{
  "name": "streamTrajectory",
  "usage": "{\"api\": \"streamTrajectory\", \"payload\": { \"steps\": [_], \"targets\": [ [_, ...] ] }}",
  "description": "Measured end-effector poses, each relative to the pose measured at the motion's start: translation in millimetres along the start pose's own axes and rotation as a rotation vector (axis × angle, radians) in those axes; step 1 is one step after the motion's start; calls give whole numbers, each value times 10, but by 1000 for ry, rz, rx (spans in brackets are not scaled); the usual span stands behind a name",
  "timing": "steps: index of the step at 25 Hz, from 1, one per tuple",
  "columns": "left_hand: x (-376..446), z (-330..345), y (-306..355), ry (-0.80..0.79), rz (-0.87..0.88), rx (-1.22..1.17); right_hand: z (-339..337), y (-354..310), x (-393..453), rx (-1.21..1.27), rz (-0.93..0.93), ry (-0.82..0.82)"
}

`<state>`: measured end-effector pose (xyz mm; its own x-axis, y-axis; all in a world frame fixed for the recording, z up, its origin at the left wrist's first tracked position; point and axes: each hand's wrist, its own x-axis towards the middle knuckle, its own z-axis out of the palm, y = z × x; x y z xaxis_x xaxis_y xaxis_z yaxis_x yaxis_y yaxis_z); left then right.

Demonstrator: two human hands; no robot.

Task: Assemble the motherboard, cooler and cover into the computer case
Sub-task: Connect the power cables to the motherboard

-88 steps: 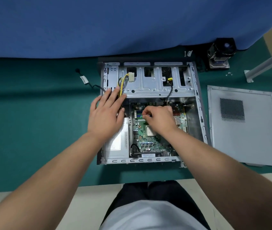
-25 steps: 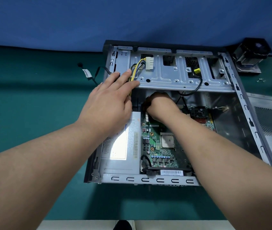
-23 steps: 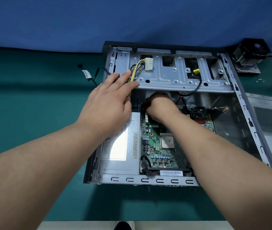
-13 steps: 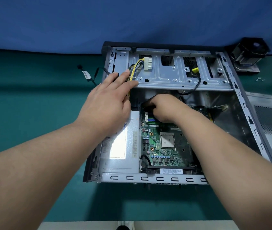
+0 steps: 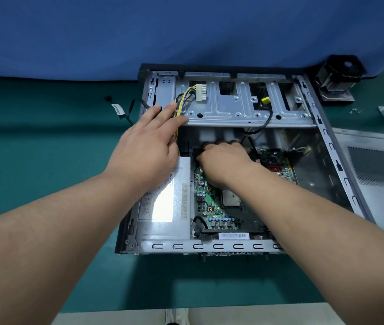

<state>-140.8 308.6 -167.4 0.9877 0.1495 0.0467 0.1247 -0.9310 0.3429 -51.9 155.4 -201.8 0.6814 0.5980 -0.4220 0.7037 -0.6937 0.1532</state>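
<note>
Green mat under the computer case (image 5: pixel 233 245): my right hand (image 5: pixel 223 160), fingers curled, has moved to the far edge of the motherboard (image 5: pixel 212 207), I think to seat it. My left hand (image 5: pixel 148 146) still rests flat, fingers straight, on the drive bracket (image 5: pixel 233 109).

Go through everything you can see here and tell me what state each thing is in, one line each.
computer case: lying on its side, open, cover off
motherboard: inside the case, CPU bare
cooler: on the mat beyond the case, not fitted
cover: flat on the mat right of the case
white connector: loose on the drive cage
left hand: fingers straight, resting on the cage edge
right hand: curled at the board's far edge, grasp hidden
</note>
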Motion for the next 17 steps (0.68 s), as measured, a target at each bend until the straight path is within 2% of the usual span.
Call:
{"api": "streamTrajectory", "payload": {
  "steps": [3,5,8,10,12,14,17],
  "targets": [
    [-7,-12,13,-11,3,5,-56,76,-162,85,-34,-113],
    [-10,-17,22,-21,6,11,-106,148,-346,270,-74,-63],
    [-26,-23,19,-37,8,15,-214,378,-665,567,-48,299],
    [-33,-34,28,-39,7,-2,-314,593,-801,661,87,543],
    [-36,-42,28,-37,1,-12,-406,848,-766,693,280,683],
    [-37,-41,32,-41,-3,-5,-448,1074,-630,718,436,666],
    [-40,-36,35,-42,-3,1,-441,1240,-392,686,453,518]
  ]
}}
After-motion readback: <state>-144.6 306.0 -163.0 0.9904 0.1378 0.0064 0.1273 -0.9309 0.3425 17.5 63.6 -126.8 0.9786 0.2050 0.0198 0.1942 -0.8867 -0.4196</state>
